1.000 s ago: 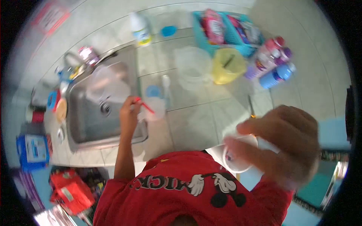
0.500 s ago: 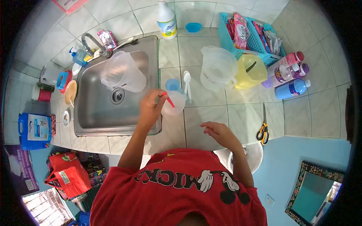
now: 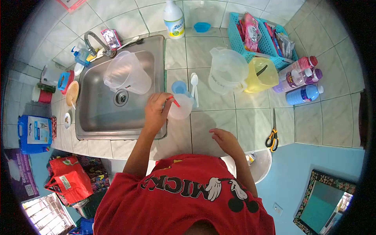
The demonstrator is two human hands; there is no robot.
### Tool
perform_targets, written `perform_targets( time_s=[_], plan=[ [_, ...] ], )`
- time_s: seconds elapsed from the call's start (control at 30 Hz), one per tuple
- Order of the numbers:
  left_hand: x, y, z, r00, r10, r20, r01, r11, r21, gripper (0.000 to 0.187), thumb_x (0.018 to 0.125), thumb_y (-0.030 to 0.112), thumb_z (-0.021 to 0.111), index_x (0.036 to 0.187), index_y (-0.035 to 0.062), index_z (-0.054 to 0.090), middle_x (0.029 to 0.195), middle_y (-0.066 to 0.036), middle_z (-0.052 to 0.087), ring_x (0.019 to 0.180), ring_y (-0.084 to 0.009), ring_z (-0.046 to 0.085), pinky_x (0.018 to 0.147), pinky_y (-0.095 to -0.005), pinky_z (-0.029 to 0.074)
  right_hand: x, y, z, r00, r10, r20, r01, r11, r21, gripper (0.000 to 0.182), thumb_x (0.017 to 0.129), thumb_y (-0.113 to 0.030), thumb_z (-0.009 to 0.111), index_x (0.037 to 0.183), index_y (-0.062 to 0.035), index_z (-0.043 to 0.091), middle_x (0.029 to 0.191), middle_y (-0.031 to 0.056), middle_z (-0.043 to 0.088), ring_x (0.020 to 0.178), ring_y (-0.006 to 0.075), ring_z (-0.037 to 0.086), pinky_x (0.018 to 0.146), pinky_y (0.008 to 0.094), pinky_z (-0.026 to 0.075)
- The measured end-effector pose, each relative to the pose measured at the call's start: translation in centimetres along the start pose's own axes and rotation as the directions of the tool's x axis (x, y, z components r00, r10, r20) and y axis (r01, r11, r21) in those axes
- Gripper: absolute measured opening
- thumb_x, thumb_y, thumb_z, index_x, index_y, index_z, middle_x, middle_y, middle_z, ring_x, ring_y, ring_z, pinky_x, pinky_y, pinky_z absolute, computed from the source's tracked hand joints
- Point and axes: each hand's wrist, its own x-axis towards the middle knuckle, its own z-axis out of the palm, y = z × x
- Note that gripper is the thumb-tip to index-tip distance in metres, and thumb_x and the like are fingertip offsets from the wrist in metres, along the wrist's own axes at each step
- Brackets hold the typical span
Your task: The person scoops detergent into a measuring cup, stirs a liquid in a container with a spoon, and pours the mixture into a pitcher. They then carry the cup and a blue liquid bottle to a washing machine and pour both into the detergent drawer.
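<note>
My left hand [image 3: 157, 109] pinches a slim red plastic stick [image 3: 175, 102] between thumb and fingers. The stick slants over a small translucent cup [image 3: 181, 111] on the tiled counter, beside the sink's right edge. Just behind that cup stands a small blue cup [image 3: 179, 87]. A white plastic spoon [image 3: 194, 81] lies to its right. My right hand [image 3: 225, 140] hovers near the counter's front edge, holding nothing, its fingers stretched toward the left.
A clear pitcher [image 3: 129, 74] lies in the steel sink [image 3: 105, 121]. Another clear pitcher [image 3: 227, 72] and a yellow pitcher [image 3: 260, 76] stand behind. Black-and-orange scissors [image 3: 273, 137] lie near the right edge. Bottles [image 3: 301, 94] and a turquoise basket [image 3: 246, 53] stand back right; a bleach bottle [image 3: 174, 23] at the back.
The red stick's lower end has risen slightly and shows shorter over the cup. My right hand has shifted a little, staying near the front edge.
</note>
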Motion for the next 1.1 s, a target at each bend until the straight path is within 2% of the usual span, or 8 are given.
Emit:
perform_targets(
  time_s=[0.2, 0.43, 0.57, 0.67, 0.8, 0.9, 0.97, 1.1],
  plan=[
    [-0.4, 0.0, -0.4, 0.991, -0.117, 0.061, 0.123, 0.986, -0.110, 0.009, 0.076, 0.005, 0.061, 0.084, 0.0054, 0.056, 0.078, -0.008, 0.059, 0.075, -0.0267, 0.056, 0.070, -0.0352, 0.041, 0.2, 1.3, 1.5, 0.998, -0.062, 0.006, 0.062, 0.998, -0.032, 0.023, 0.087, -0.020, 0.048, 0.104, -0.0069, 0.056, 0.100, 0.0138, 0.060, 0.092, 0.0306, 0.058, 0.080, 0.0382, 0.046],
    [0.0, 0.2, -0.8, 0.999, 0.036, 0.021, -0.037, 0.998, 0.060, 0.010, 0.075, 0.004, 0.062, 0.084, 0.0052, 0.057, 0.079, -0.009, 0.060, 0.076, -0.0260, 0.057, 0.069, -0.0342, 0.042, 0.3, 1.2, 1.8, 0.998, -0.054, 0.027, 0.056, 0.995, -0.077, 0.024, 0.087, -0.022, 0.047, 0.102, -0.0069, 0.057, 0.101, 0.0140, 0.060, 0.094, 0.0305, 0.057, 0.080, 0.0389, 0.046],
    [-0.4, 0.5, -0.1, 0.982, -0.167, 0.092, 0.179, 0.972, -0.150, 0.011, 0.076, 0.004, 0.064, 0.086, 0.0044, 0.059, 0.084, -0.010, 0.061, 0.082, -0.0249, 0.059, 0.074, -0.0316, 0.044, 1.6, -1.1, 1.4, 0.970, -0.182, -0.161, 0.181, 0.983, -0.022, 0.022, 0.085, -0.018, 0.051, 0.104, -0.0073, 0.056, 0.094, 0.0124, 0.058, 0.089, 0.0287, 0.057, 0.076, 0.0375, 0.046],
    [0.1, 1.2, 0.0, 0.984, -0.110, 0.140, 0.130, 0.981, -0.143, 0.011, 0.076, 0.004, 0.063, 0.086, 0.0036, 0.058, 0.086, -0.010, 0.061, 0.083, -0.0227, 0.058, 0.074, -0.0305, 0.044, 4.2, -6.4, -0.1, 0.894, -0.243, -0.377, 0.265, 0.964, 0.007, 0.029, 0.081, -0.017, 0.057, 0.109, -0.0083, 0.054, 0.084, 0.0102, 0.053, 0.078, 0.0269, 0.055, 0.069, 0.0354, 0.045],
    [0.2, 0.7, 0.3, 0.998, -0.030, 0.062, 0.038, 0.990, -0.132, 0.013, 0.073, 0.001, 0.064, 0.084, 0.0039, 0.058, 0.083, -0.009, 0.058, 0.079, -0.0233, 0.058, 0.068, -0.0309, 0.045, 8.8, -10.4, -0.4, 0.889, -0.329, -0.317, 0.327, 0.943, -0.061, 0.025, 0.079, -0.019, 0.059, 0.101, -0.0089, 0.054, 0.086, 0.0094, 0.053, 0.079, 0.0276, 0.056, 0.067, 0.0379, 0.045],
    [-0.5, -0.2, 0.3, 0.984, -0.132, 0.116, 0.149, 0.978, -0.149, 0.020, 0.073, 0.003, 0.065, 0.091, 0.0038, 0.056, 0.095, -0.009, 0.058, 0.083, -0.0213, 0.057, 0.073, -0.0313, 0.045, 11.0, -10.2, 0.5, 0.884, -0.365, -0.293, 0.357, 0.931, -0.083, 0.018, 0.078, -0.017, 0.060, 0.093, -0.0086, 0.056, 0.083, 0.0070, 0.054, 0.075, 0.0252, 0.056, 0.063, 0.0366, 0.044],
    [-1.1, -0.5, 0.2, 0.943, -0.332, 0.034, 0.302, 0.806, -0.508, 0.033, 0.072, 0.002, 0.064, 0.103, 0.0035, 0.052, 0.105, -0.009, 0.055, 0.091, -0.0201, 0.056, 0.081, -0.0328, 0.042, 11.4, -10.0, 0.6, 0.873, -0.376, -0.311, 0.376, 0.924, -0.062, 0.015, 0.077, -0.015, 0.061, 0.090, -0.0085, 0.058, 0.080, 0.0048, 0.055, 0.071, 0.0225, 0.055, 0.060, 0.0342, 0.043],
    [-4.5, -2.5, -0.9, 0.927, -0.369, 0.065, 0.368, 0.864, -0.342, 0.045, 0.073, 0.002, 0.062, 0.114, 0.0039, 0.045, 0.114, -0.010, 0.051, 0.100, -0.0211, 0.052, 0.089, -0.0346, 0.039, 10.9, -9.2, -0.5, 0.849, -0.392, -0.354, 0.391, 0.917, -0.078, 0.013, 0.077, -0.017, 0.060, 0.083, -0.0064, 0.056, 0.080, 0.0064, 0.056, 0.074, 0.0249, 0.055, 0.062, 0.0359, 0.044]
  ],
)
